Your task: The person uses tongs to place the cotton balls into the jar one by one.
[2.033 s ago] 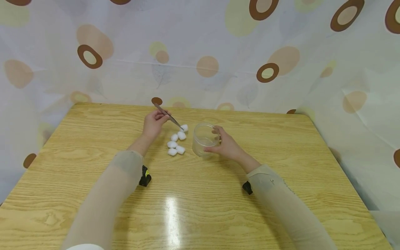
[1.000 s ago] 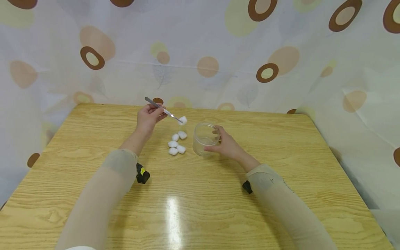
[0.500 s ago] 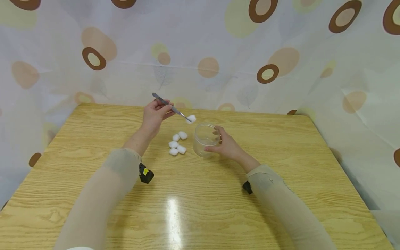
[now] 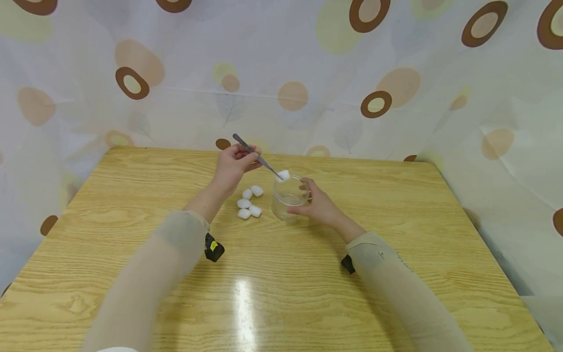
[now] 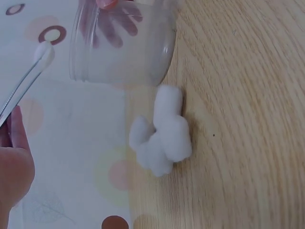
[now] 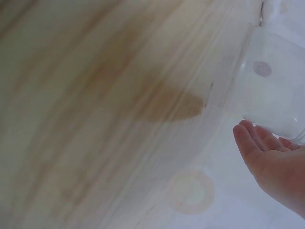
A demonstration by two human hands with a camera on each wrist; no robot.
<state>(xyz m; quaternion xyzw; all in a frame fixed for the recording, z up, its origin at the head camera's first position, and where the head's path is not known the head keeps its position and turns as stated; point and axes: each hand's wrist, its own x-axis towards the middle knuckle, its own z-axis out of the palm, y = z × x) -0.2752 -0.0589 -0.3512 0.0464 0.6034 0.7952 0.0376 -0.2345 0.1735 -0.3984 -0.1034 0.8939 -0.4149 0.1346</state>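
Since two seconds ago the left hand (image 4: 233, 168) has risen from the pile and swung right, carrying one cotton ball (image 4: 284, 175) in the tweezers (image 4: 257, 157); that ball now sits at the mouth of the jar (image 4: 288, 198), just over its near-left rim. Thumb and fingers pinch the tweezers partway along the shaft, and the tips slant down toward the opening, an angle that lets the ball hang over the rim without the hand crowding the jar. In the left wrist view the ball (image 5: 44, 51) shows at the tweezer tips (image 5: 21, 90), beside the jar's rim (image 5: 121, 47).

On the other side, the right hand (image 4: 318, 205) cups the jar from the right, fingers curled round its wall, apparently to steady the light container. The right wrist view is blurred, showing only fingertips (image 6: 250, 140) against the clear wall (image 6: 276, 90).

Four balls (image 4: 248, 203) lie on the table (image 4: 396, 205), clustered just left of the jar and within short reach of the tweezers. Whether the jar holds anything yet cannot be told through its clear wall. A dotted curtain (image 4: 290, 73) hangs behind the table.
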